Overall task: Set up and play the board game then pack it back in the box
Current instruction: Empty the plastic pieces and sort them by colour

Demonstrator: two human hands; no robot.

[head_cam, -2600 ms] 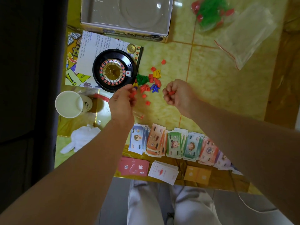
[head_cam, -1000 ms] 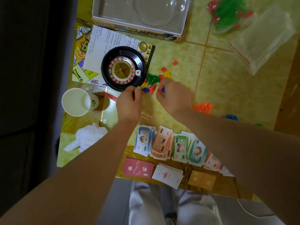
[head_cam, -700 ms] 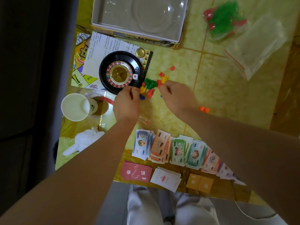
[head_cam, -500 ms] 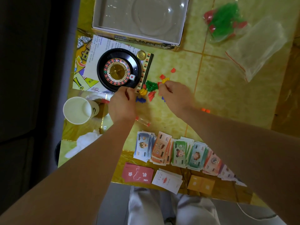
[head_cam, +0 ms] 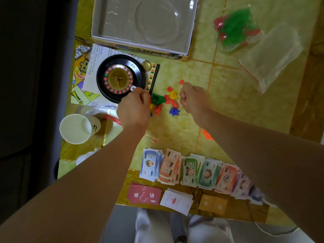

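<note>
Loose small game pieces (head_cam: pixel 164 100) in red, green, yellow and blue lie beside the black roulette wheel (head_cam: pixel 119 79), which sits on the folded board (head_cam: pixel 78 74) and a rules sheet. My left hand (head_cam: pixel 135 109) is at the pile's left edge, its fingertips pinched together on a piece that hardly shows. My right hand (head_cam: pixel 192 99) is a closed fist just right of the pile; what it grips is hidden. A few orange pieces (head_cam: pixel 207 135) lie apart under my right forearm. The open game box (head_cam: pixel 93 23) stands at the back.
Play money (head_cam: pixel 192 171) is laid in a row near me, with red cards (head_cam: pixel 145 195), white cards (head_cam: pixel 177 200) and orange cards (head_cam: pixel 213 205) at the table edge. A paper cup (head_cam: pixel 75 128) stands left. A bag of green and red pieces (head_cam: pixel 233 27) and an empty zip bag (head_cam: pixel 270 57) lie far right.
My right hand has lifted off the pile and drawn right as a fist. My left hand has moved up to the pile's left edge. Orange pieces appeared to the right since the earliest frame.
</note>
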